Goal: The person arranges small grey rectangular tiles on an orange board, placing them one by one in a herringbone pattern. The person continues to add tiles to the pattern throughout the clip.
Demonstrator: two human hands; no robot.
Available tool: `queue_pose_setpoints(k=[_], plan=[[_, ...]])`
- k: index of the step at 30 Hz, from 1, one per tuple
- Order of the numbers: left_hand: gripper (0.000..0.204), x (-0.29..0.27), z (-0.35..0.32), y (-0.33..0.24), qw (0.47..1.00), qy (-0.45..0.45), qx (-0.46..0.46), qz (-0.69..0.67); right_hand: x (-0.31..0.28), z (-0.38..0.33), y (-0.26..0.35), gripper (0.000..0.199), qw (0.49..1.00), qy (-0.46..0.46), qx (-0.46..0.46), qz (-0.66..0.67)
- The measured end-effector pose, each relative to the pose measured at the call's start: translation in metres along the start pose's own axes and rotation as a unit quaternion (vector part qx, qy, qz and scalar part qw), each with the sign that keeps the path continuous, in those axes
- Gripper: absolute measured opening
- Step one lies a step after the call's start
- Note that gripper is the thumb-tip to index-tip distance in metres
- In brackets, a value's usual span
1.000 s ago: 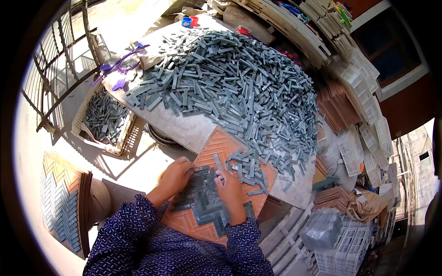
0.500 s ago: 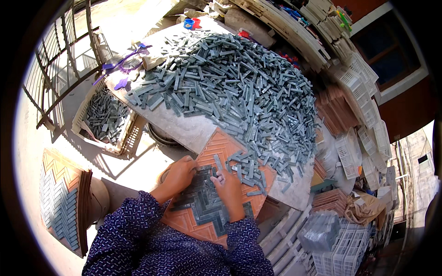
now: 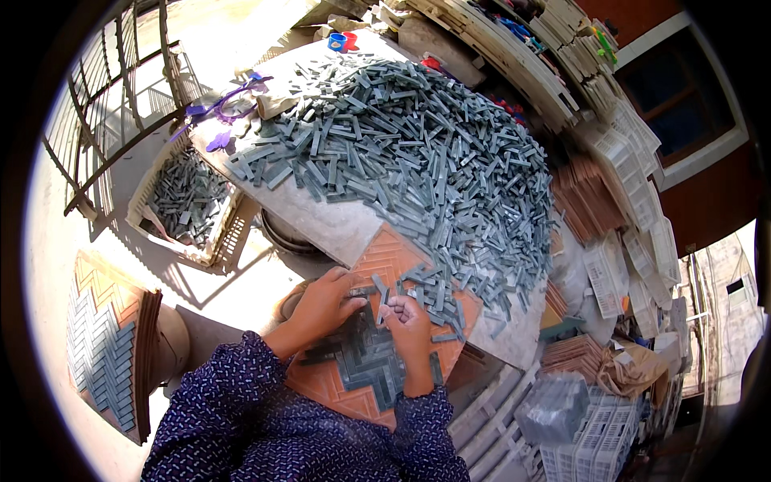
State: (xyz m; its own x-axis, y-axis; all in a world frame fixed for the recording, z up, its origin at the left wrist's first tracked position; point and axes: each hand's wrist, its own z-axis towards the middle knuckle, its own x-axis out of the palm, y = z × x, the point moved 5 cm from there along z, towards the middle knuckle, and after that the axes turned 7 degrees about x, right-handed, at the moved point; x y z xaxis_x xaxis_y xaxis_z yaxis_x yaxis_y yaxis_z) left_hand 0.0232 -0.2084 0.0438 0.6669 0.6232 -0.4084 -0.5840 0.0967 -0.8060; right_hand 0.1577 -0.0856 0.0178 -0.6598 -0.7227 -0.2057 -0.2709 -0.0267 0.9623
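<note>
At the lower centre of the frame, a grey strip (image 3: pixel 383 312) is pinched between thumb and fingertips by the grip of the right hand (image 3: pixel 408 323), above an orange board (image 3: pixel 387 251) partly filled with strips in zigzag rows. The left hand (image 3: pixel 325 305) is rested at the board's left edge, thumb apart from fingers; whether anything is held there cannot be told. A heap of strips (image 3: pixel 418 145) is carried by the counter (image 3: pixel 321 218) at upper centre.
</note>
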Motion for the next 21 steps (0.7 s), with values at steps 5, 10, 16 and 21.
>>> queue_pose_setpoints(k=[5, 10, 16, 21], plan=[[0.011, 0.023, -0.036, 0.026, 0.86, 0.078, -0.279, -0.421, 0.012, -0.01, 0.025, 0.017, 0.999, -0.001, 0.029, 0.026], [0.007, 0.015, -0.063, 0.038, 0.766, 0.009, -0.351, -0.539, 0.006, 0.011, 0.032, 0.022, 0.896, -0.099, -0.195, -0.386], [0.02, -0.095, -0.068, 0.136, 0.594, -0.33, -0.291, -0.673, -0.009, 0.028, 0.014, 0.019, 0.941, -0.056, -0.063, -0.328], [0.037, -0.23, -0.089, 0.192, 0.652, -0.461, -0.133, -0.587, -0.016, 0.024, -0.01, 0.02, 0.995, 0.044, 0.061, -0.063]])
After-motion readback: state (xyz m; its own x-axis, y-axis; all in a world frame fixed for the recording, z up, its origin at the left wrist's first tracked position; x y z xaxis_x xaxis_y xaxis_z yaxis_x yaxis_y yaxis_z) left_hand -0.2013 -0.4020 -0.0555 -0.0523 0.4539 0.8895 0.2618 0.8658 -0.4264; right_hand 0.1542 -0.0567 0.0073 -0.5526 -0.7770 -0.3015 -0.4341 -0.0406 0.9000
